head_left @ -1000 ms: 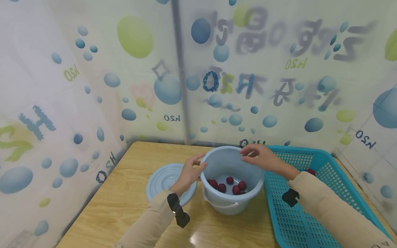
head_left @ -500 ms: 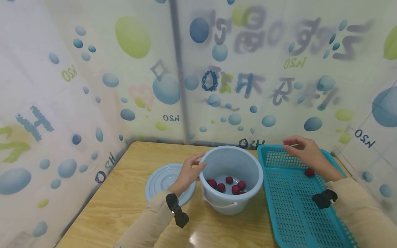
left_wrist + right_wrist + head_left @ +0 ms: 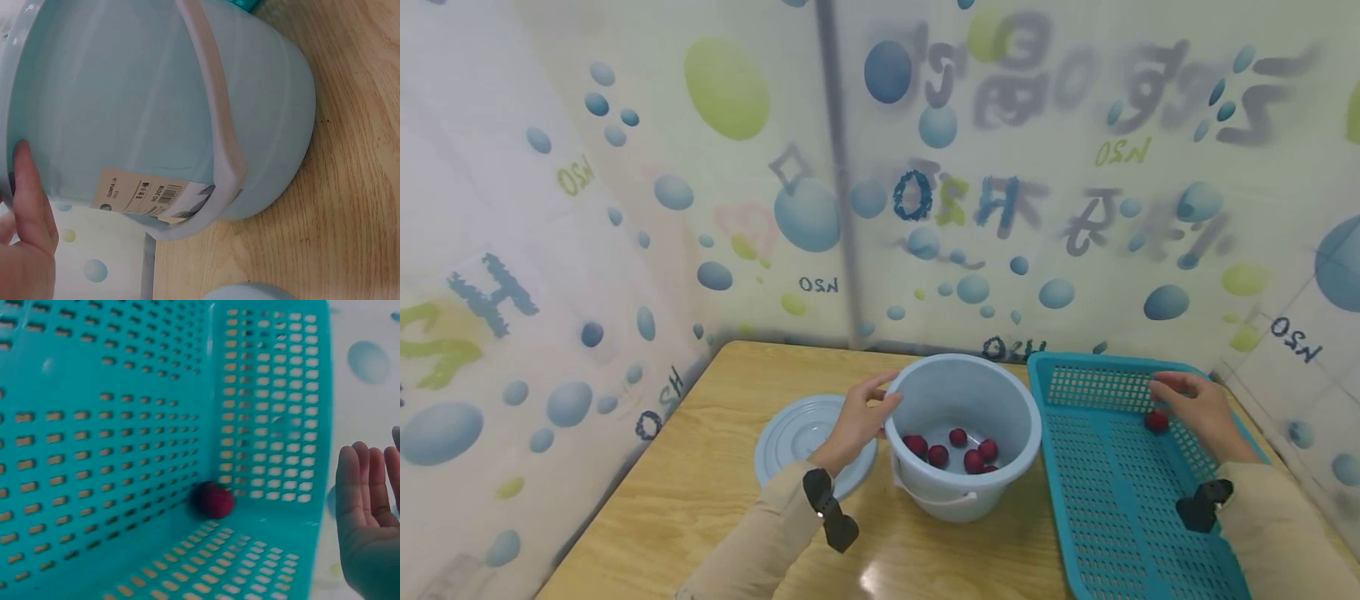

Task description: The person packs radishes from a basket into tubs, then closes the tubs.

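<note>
My left hand (image 3: 853,421) grips the rim of a pale blue plastic bucket (image 3: 966,387) from its left side. In the left wrist view the fingers lie against the bucket wall (image 3: 112,94) just below the rim. Several dark red, plum-like fruits (image 3: 973,461) lie on the bucket's bottom. My right hand (image 3: 1202,410) hovers over the far right corner of a teal slotted basket (image 3: 1105,362), its fingers loosely bent and holding nothing. Just below its fingertips, one more plum-like fruit (image 3: 1157,421) sits in the basket corner; the right wrist view shows this fruit (image 3: 217,501) apart from the hand (image 3: 372,519).
A round pale blue lid (image 3: 797,429) lies on the wooden table (image 3: 700,475), left of the bucket and partly behind my left hand. The bucket's white handle (image 3: 936,497) hangs down in front. A patterned curtain (image 3: 887,250) stands behind the table.
My right hand has moved rightward from over the bucket's rim to above the fruit in the basket corner. The left hand stays at the bucket's rim.
</note>
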`<act>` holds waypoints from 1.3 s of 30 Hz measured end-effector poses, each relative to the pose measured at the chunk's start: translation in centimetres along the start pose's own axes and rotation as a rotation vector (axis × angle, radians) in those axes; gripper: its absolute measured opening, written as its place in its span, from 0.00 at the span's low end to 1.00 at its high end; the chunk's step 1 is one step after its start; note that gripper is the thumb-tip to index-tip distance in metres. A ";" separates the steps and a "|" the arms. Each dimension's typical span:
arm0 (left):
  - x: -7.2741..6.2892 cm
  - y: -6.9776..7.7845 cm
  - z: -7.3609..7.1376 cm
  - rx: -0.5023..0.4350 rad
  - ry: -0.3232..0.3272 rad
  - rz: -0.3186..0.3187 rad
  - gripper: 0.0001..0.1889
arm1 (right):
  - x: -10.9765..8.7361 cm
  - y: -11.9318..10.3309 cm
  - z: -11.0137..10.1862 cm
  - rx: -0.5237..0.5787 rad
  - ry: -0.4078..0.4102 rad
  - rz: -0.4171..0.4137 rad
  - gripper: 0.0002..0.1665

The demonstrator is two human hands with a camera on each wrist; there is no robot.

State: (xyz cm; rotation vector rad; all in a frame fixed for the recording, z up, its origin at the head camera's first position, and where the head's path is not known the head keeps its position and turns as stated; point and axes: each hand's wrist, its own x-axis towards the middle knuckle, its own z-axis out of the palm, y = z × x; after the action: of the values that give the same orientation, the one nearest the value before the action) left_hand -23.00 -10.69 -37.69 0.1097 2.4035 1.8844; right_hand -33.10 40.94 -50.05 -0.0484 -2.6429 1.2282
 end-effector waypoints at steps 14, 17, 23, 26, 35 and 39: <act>0.3 -0.5 0.0 -0.009 0.010 -0.012 0.22 | -4.2 -3.9 1.5 -0.074 0.019 0.311 0.32; 0.4 -0.5 0.0 -0.014 0.004 -0.014 0.23 | -5.2 -6.2 1.3 -0.082 -0.007 0.362 0.30; -0.1 0.4 -0.1 -0.029 -0.021 -0.018 0.23 | -6.1 -8.0 1.3 -0.143 -0.029 0.369 0.30; -0.8 1.5 -0.1 -0.020 -0.017 -0.018 0.23 | -6.0 -8.2 1.5 -0.177 -0.043 0.343 0.31; -1.2 2.2 -0.1 -0.002 -0.015 -0.018 0.22 | -5.6 -8.3 1.8 -0.254 -0.102 0.334 0.32; -0.4 0.9 -0.1 -0.020 -0.026 -0.026 0.23 | -5.5 -7.8 2.0 -0.269 -0.127 0.298 0.33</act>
State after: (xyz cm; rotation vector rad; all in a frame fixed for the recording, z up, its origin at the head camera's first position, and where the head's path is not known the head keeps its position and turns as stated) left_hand -22.64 -10.65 -36.74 0.1000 2.3572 1.8832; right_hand -27.63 33.69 -46.39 -0.4366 -2.9778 0.9702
